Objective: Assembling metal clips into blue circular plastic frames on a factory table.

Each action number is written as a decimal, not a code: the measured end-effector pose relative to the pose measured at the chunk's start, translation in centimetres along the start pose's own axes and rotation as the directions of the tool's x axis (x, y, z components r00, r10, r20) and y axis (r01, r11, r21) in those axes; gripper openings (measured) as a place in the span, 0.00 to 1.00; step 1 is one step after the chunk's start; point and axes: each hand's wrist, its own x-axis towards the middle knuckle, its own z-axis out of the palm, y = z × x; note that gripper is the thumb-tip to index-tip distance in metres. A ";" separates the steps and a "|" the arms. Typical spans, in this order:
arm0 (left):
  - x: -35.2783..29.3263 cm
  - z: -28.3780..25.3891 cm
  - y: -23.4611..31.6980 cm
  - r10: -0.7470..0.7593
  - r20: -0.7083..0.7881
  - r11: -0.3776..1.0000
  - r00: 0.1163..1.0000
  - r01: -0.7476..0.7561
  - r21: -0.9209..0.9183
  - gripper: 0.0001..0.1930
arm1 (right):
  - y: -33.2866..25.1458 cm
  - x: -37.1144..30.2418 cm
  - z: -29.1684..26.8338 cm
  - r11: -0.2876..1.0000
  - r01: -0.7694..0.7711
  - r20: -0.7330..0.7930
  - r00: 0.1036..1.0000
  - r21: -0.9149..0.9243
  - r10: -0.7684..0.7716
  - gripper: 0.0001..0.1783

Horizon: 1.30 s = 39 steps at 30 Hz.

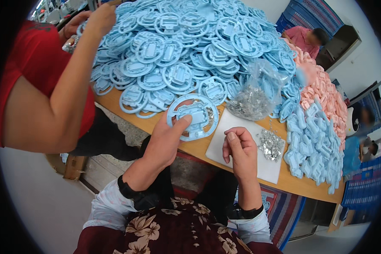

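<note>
My left hand (163, 143) grips a light blue plastic steering-wheel-shaped part (197, 118) by its lower left side, thumb on its inner face. The part is tilted up above the table's near edge. To its right, my right hand (243, 155) hovers over a white sheet (218, 146), its fingers curled and thumb pressed in. Whatever those fingertips pinch, if anything, is too small to make out. Beside that hand, small shiny metal pieces (271, 144) lie in a loose pile on the sheet. A clear plastic bag (250, 101) full of similar pieces stands just behind.
A high heap of blue wheel parts (173, 51) covers the table's far side. Blue handle-shaped parts (311, 146) and pink ones (326, 95) are piled at right. A co-worker in red (46, 84) works close on my left; another person in pink (304, 41) sits beyond.
</note>
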 end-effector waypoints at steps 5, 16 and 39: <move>-0.9 0.9 0.7 0.142 0.074 0.941 0.987 -0.158 0.299 0.19 | 0.4 0.8 -0.1 0.997 -0.009 -0.029 1.000 0.077 0.012 0.09; -0.2 0.6 -0.9 -0.060 0.139 0.992 0.989 0.043 0.121 0.20 | 0.9 1.5 0.7 1.000 0.020 -0.057 0.998 -0.013 -0.021 0.13; 0.4 0.0 -1.2 -0.199 0.209 0.960 0.957 0.234 -0.155 0.22 | 2.2 2.6 0.5 0.997 -0.026 -0.030 0.999 0.079 0.028 0.13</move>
